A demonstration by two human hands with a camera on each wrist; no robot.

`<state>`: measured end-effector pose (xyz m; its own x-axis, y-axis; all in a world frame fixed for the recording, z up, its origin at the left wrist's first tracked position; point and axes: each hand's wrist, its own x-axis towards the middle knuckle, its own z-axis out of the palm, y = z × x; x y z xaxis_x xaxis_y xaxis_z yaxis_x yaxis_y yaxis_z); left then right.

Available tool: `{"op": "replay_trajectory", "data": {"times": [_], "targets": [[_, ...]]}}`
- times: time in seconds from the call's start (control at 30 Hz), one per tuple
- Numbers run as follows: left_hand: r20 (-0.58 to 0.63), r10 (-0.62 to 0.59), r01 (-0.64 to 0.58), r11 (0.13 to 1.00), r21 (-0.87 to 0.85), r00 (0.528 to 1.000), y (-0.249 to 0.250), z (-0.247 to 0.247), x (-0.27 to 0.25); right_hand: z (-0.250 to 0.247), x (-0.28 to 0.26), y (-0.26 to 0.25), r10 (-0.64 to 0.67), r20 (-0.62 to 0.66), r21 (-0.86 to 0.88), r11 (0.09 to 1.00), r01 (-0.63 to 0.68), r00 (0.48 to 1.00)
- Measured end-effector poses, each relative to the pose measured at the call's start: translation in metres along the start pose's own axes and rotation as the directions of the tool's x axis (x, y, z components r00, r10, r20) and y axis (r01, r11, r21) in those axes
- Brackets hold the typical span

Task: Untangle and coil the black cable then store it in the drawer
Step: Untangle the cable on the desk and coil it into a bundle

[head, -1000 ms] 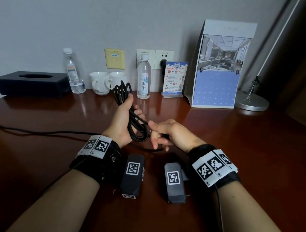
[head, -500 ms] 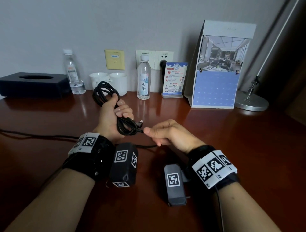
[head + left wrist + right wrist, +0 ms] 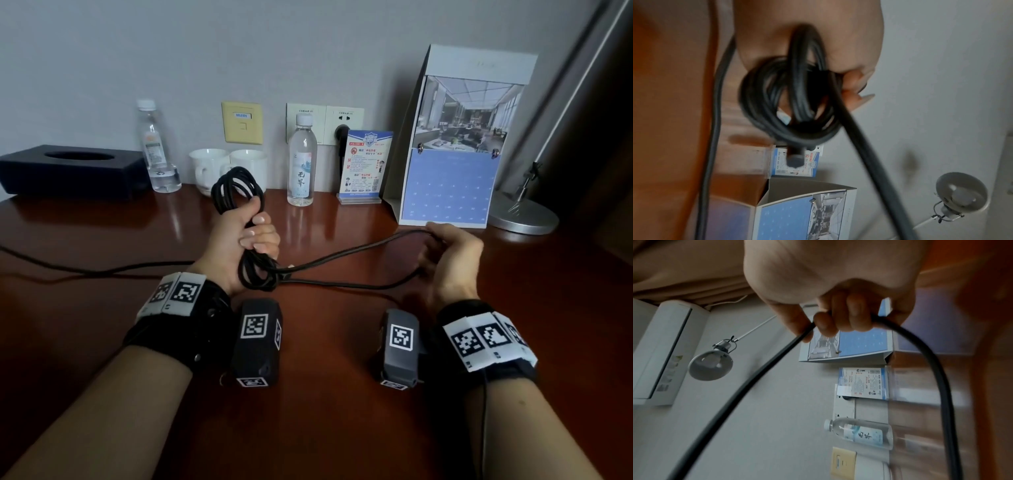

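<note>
The black cable is bundled in several loops, and my left hand grips the bundle upright above the wooden desk. One long loop of the cable runs out to the right, where my right hand holds its far bend in curled fingers. In the left wrist view the coil hangs below my fingers with a strand crossing it. In the right wrist view my fingers curl round the cable. No drawer is in view.
Along the wall stand a black tissue box, two water bottles, two white cups, a leaflet stand, a desk calendar and a lamp base. Another black cord lies on the desk at left.
My right hand has moved well to the right, drawing a long loop out of the bundle. My left hand has kept its grip on the coil, nearly in place.
</note>
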<state>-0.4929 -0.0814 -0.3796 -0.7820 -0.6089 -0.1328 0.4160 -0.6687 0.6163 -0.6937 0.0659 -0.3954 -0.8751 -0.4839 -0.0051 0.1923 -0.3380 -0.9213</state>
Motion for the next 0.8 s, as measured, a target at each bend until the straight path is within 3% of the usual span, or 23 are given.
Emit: {"op": "replay_trajectory", "data": {"times": [0.1, 0.23, 0.33, 0.4, 0.47, 0.57, 0.67, 0.8], "targets": [[-0.009, -0.006, 0.006, 0.998, 0.068, 1.0, -0.006, 0.006, -0.001, 0.003, 0.001, 0.007, -0.103, 0.206, -0.149, 0.98, 0.135, 0.973], [-0.059, 0.023, -0.009, 0.975, 0.222, 0.998, -0.015, 0.008, 0.001, 0.009, -0.003, 0.011, -0.237, 0.369, -0.373, 0.848, 0.376, 0.899], [-0.063, 0.021, -0.001, 0.952, 0.308, 0.998, -0.026, 0.011, 0.003, 0.014, -0.003, 0.014, -0.278, 0.381, -0.478, 0.757, 0.446, 0.882], [0.03, -0.094, 0.079, 0.938, 0.337, 0.995, -0.032, 0.013, 0.001, 0.014, -0.001, 0.016, -0.322, 0.362, -0.533, 0.698, 0.478, 0.875], [0.162, -0.265, 0.191, 0.91, 0.367, 0.951, -0.035, 0.014, -0.002, 0.013, -0.001, 0.016, -0.374, 0.354, -0.588, 0.624, 0.515, 0.857], [0.269, -0.378, 0.262, 0.886, 0.381, 0.886, -0.036, 0.016, -0.005, 0.012, -0.002, 0.015, -0.414, 0.376, -0.622, 0.55, 0.557, 0.829], [0.214, -0.39, 0.311, 0.892, 0.328, 0.895, -0.036, 0.023, -0.008, 0.012, -0.003, 0.014, -0.475, 0.379, -0.638, 0.488, 0.596, 0.794], [0.039, -0.341, 0.305, 0.881, 0.361, 0.939, -0.043, 0.029, -0.014, 0.013, -0.002, 0.013, -0.49, 0.35, -0.65, 0.486, 0.584, 0.798]]}}
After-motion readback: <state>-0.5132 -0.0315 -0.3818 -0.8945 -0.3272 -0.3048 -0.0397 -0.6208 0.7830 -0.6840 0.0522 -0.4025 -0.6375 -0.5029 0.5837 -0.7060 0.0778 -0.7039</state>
